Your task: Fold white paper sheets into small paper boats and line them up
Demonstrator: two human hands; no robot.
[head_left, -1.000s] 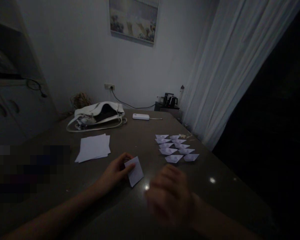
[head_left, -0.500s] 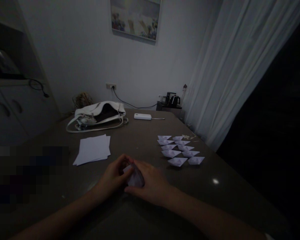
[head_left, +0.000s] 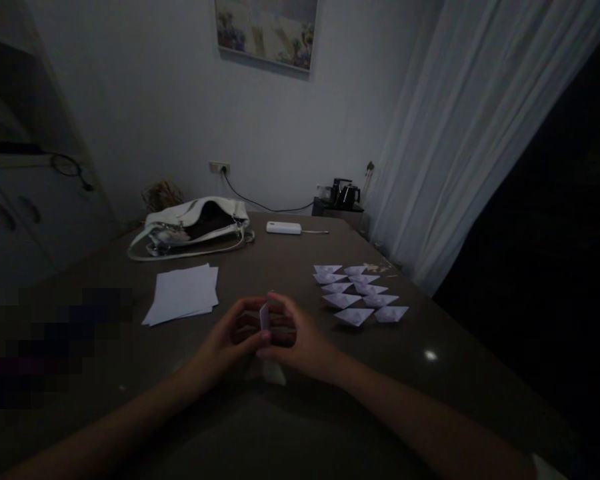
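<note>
A small piece of folded white paper (head_left: pixel 265 318) is held upright between my two hands, above the near middle of the table. My left hand (head_left: pixel 233 335) pinches it from the left with thumb and fingers. From the other side, my right hand (head_left: pixel 305 340) grips the same paper, the two thumbs almost meeting at its lower part. Part of the paper is hidden behind the fingers. Folded paper boats (head_left: pixel 354 316) stand in two columns to the right of my hands. Left of them lies a loose stack of white paper sheets (head_left: pixel 183 293).
A white handbag (head_left: pixel 190 223) lies open at the table's far left. Near the far edge is a white power bank (head_left: pixel 283 228) with a short cable. Small scraps (head_left: pixel 377 268) lie beyond the boats. A black kettle (head_left: pixel 349 195) stands on a low cabinet behind the table.
The folded paper has turned from lying broad in my hands to standing narrow and edge-on. My fingers have shifted to pinch it from both sides. The view has tilted slightly.
</note>
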